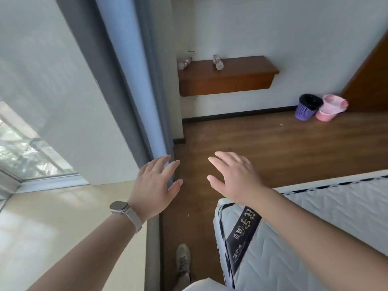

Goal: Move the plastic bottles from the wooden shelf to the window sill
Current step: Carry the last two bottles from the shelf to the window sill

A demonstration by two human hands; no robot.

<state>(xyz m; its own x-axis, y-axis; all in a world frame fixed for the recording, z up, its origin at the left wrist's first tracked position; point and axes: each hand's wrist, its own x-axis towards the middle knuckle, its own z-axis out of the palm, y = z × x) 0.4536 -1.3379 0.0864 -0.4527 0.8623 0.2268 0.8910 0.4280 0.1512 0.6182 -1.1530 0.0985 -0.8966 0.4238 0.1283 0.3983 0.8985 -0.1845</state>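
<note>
A wooden shelf (pixel 237 80) hangs on the far wall. One plastic bottle with a pink label (pixel 218 62) stands near its middle. Two more bottles (pixel 184 63) sit at the shelf's left end, close to the wall. The cream window sill (pixel 52 219) lies at the lower left, under the window. My left hand (pixel 156 187), with a watch on the wrist, is held out with fingers apart and holds nothing. My right hand (pixel 233 175) is likewise spread and empty, above the floor. Both hands are far from the shelf.
A grey-blue curtain (pixel 134 85) hangs between the window and the shelf. A white mattress (pixel 315 227) fills the lower right. A purple bin (pixel 307 107) and pink buckets (pixel 331 108) stand on the wooden floor (pixel 252 139) by a door. My shoe (pixel 183 261) is below.
</note>
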